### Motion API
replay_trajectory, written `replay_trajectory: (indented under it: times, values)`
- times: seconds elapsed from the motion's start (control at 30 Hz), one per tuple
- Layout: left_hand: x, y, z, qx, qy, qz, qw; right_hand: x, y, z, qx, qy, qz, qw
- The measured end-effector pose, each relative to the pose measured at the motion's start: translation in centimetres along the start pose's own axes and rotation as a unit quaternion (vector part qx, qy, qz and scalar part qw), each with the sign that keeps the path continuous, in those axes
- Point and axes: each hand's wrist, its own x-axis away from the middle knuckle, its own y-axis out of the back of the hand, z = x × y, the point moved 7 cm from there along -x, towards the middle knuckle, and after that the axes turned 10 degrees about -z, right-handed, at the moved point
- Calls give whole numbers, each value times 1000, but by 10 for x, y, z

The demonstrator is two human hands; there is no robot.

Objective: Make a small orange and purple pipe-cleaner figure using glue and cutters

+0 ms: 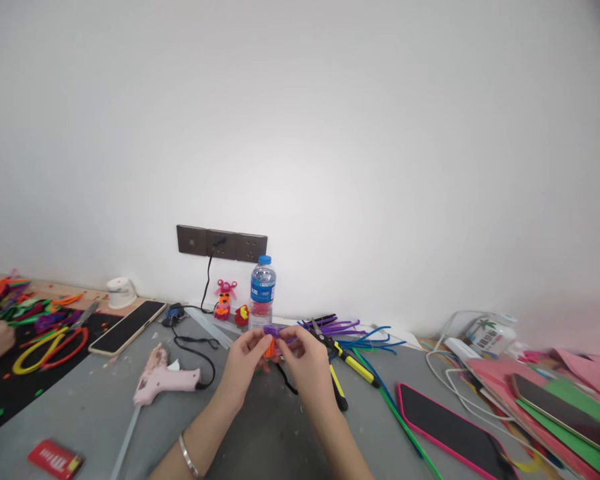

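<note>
Pinching a purple pipe cleaner (273, 331) just above the grey table (260, 427): left hand (245, 363) and right hand (307, 363) both closed on it. An orange piece (269, 348) is apparently attached beneath. Shaping looks partway; spare stems (345, 328) lie untouched.

Lighting: bright, even, diffuse; large white wall (330, 133) slightly overexposed. Shadows: faint, soft, beneath hands on grey tabletop (260, 427). Distortion: wide-angle bowing at 3 and 9 o'clock edges. Focus: mildly soft throughout.

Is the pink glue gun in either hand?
No, the glue gun lies on the table; the left hand and right hand pinch a purple pipe-cleaner piece.
</note>
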Motion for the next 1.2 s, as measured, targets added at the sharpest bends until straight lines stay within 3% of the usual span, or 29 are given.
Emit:
replay_trajectory:
  times: [0.4, 1.2]
  values:
    - [2, -2, -1, -5, -13, 5, 1000, 5, 0, 7, 67, 52, -19, 996]
    - [3, -4, -10, -57, -77, -8, 995, 5, -4, 6, 48, 28, -15, 998]
